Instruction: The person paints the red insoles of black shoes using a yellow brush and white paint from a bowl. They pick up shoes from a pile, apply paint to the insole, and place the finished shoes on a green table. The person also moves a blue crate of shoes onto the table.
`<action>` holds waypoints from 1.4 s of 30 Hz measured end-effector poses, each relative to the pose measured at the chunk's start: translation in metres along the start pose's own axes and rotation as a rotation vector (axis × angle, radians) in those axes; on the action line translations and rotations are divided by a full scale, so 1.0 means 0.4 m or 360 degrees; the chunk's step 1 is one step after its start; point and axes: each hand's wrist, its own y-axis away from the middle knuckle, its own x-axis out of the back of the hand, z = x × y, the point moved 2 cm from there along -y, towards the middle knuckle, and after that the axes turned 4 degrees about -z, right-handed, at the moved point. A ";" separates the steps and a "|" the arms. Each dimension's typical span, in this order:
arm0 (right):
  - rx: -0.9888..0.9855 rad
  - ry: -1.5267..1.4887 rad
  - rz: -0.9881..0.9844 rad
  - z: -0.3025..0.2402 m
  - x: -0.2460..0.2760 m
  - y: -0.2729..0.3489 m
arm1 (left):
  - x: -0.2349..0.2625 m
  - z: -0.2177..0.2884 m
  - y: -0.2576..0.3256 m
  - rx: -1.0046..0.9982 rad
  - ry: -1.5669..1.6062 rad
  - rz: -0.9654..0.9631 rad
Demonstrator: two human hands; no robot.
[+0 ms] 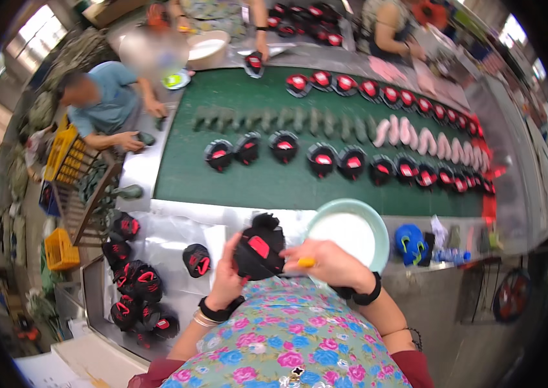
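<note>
Black shoe upper (pixel 260 252) with a red patch sits to the left of the pale green basin (pixel 382 236), held up in the left hand (pixel 225 268), whose thumb and fingers close on its left side so that most of it stands out rightward from the grip. The right hand (pixel 327 262), just in front of the basin's near left rim, is closed around a yellow-handled tool (pixel 306 262) (its working end is too blurred to make out) right beside the upper's right edge; whether they touch, I cannot tell. That hand and its wrist hide part of the basin, which holds white liquid. Farther left of the basin lies a loose upper (pixel 196 260), and beyond it a heap of uppers (pixel 138 288). Behind the basin runs a green belt (pixel 235 187), carrying a near row of black-and-red uppers (pixel 321 160), dark foot-shaped pieces (pixel 287 121) and pale pink ones (pixel 426 140). Right of the basin are a blue item (pixel 410 244) and a bottle (pixel 457 257).
</note>
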 end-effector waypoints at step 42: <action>-0.1028 -0.0501 0.1153 0.064 -0.102 0.355 | -0.217 -0.165 -0.066 0.0645 0.0828 -0.0164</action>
